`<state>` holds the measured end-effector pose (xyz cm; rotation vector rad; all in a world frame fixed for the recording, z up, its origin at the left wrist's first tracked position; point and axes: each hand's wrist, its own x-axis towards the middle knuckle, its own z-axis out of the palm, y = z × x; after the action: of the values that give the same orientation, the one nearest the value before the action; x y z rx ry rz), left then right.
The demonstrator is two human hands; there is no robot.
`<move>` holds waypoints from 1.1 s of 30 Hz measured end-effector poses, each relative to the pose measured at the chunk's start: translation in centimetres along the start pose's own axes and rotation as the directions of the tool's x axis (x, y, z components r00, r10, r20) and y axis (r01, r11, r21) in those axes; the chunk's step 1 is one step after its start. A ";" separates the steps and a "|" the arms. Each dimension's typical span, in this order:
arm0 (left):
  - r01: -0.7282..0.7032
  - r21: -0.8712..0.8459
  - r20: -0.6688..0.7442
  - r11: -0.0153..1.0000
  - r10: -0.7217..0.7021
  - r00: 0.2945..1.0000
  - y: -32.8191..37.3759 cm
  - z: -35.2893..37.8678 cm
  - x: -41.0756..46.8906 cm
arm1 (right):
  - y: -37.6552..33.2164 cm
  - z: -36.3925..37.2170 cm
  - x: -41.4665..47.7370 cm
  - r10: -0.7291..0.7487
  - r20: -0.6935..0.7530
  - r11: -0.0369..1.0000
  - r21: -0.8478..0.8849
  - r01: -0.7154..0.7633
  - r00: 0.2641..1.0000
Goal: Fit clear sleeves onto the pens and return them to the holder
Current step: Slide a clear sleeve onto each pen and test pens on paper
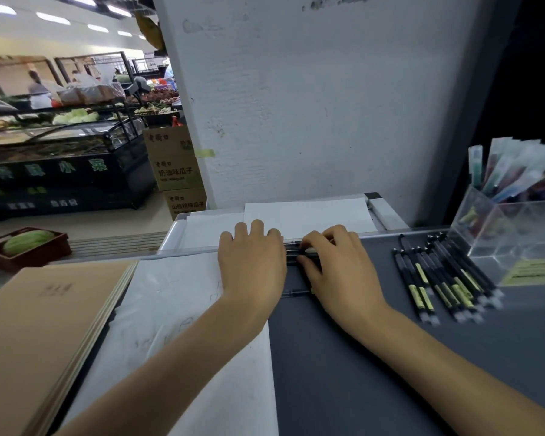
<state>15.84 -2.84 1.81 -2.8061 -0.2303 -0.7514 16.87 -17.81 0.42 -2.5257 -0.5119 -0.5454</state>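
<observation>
A small bundle of black pens (292, 250) lies across the front edge of a raised ledge, between my two hands. My left hand (252, 262) lies palm down over the bundle's left end, with its fingers bent over it and the fingertips hidden. From the right, my right hand (331, 258) pinches the bundle with curled fingers and thumb. One more black pen (296, 292) lies on the dark counter (343, 357) just below, between my wrists. Several black pens with yellow labels in clear sleeves (447, 278) lie in a pile at the right. Behind them a clear acrylic holder (513, 228) holds colourful sleeved pens.
White paper sheets (183, 325) cover the counter's left part and the ledge (306, 215). A brown pad (44, 325) lies at the far left. A white wall (312, 105) rises right behind the ledge. Shop counters and cardboard boxes (173, 158) stand beyond, at the left.
</observation>
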 end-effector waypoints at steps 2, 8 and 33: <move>-0.012 -0.019 -0.033 1.000 0.012 0.999 -0.3 -0.1 0.1 | 0.1 0.0 0.1 -0.001 -0.002 1.000 0.011 0.001 1.000; -0.077 -0.207 -0.037 0.975 0.070 0.997 -1.8 -1.0 -0.8 | 0.3 0.0 0.4 0.000 0.005 0.998 0.060 0.000 1.000; -0.124 -0.339 0.010 0.933 0.135 0.991 -1.9 -2.2 -3.8 | 0.7 -1.9 1.5 0.125 0.055 0.959 0.248 -0.135 0.991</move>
<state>11.20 -1.92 2.04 -3.1183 0.0899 -0.7785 17.93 -19.06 2.36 -2.3102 -0.3976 -0.3588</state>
